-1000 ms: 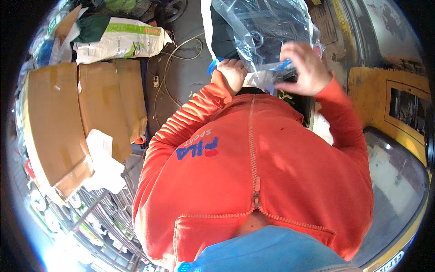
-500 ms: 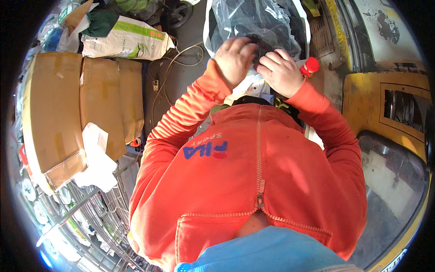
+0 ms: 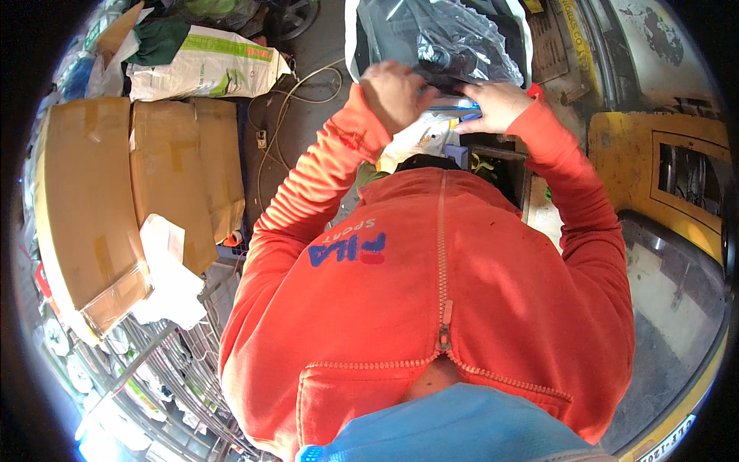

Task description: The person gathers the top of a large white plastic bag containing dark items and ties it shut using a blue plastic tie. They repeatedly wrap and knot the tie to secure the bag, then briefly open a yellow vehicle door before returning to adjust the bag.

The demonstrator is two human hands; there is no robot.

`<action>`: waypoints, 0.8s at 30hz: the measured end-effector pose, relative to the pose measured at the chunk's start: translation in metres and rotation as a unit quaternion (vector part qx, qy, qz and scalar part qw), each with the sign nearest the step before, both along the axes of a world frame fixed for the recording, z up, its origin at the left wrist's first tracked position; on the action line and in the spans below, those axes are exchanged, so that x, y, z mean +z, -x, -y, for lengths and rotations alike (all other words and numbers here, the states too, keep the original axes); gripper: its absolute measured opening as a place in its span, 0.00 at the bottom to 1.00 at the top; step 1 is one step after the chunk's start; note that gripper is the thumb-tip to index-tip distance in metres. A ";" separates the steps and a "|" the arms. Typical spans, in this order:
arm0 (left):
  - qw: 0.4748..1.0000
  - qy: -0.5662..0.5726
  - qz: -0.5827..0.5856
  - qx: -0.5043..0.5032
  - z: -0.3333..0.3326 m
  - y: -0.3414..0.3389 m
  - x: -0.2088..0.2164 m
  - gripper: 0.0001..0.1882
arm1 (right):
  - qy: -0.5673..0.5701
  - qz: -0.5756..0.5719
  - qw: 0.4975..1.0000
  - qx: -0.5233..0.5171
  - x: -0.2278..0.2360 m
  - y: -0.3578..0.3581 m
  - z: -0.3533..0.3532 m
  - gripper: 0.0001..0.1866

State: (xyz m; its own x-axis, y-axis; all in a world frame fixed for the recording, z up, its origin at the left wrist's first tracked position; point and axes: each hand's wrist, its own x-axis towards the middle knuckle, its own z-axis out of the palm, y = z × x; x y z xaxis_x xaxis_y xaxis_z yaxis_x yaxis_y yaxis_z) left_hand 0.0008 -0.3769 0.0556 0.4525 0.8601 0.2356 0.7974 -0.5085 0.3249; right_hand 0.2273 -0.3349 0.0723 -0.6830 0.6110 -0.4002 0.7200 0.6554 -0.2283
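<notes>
In front of me stands a black bag with a white rim (image 3: 526, 40), with clear plastic film (image 3: 408, 31) inside it. A dark object (image 3: 437, 57) shows through the film, its kind unclear. My left hand (image 3: 392, 95) is over the near left corner of the bag, its fingers bent and blurred. On the other side my right hand (image 3: 496, 106) has its thumb and fingers around the end of a clear plastic packet with blue edges (image 3: 456, 111). The packet lies between both hands, and its contents are hidden.
Brown cardboard boxes (image 3: 88, 208) stand at the left beside a white sack (image 3: 208, 65). A thin cable (image 3: 286, 115) loops over the floor. Yellow machinery (image 3: 627, 154) flanks my right arm. A metal rack (image 3: 165, 369) is at lower left.
Dark stuff between my hands is no longer there; a dark object now shows in the bag. The blue-edged packet has come into view. My right hand has shifted slightly and its thumb dropped lower.
</notes>
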 end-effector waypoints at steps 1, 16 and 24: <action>0.998 -0.010 0.058 -0.036 0.004 -0.003 0.004 0.20 | -0.007 0.011 1.000 0.007 0.002 -0.001 0.000 0.42; 0.987 0.034 0.061 0.142 -0.243 -0.018 -0.005 0.26 | -0.122 -0.099 0.984 -0.082 -0.022 0.000 0.029 0.40; 0.984 0.029 -0.172 -0.032 -0.299 -0.071 -0.004 0.15 | 0.009 -0.007 0.989 -0.146 -0.023 0.013 0.018 0.41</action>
State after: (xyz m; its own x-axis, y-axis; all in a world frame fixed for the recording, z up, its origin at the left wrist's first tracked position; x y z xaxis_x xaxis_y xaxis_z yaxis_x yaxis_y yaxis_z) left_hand 0.0718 -0.0780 0.0515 0.5511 0.8344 0.0105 0.8318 -0.5503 0.0722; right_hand 0.2143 -0.3532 0.0494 -0.4837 0.7761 -0.4045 0.8749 0.4160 -0.2480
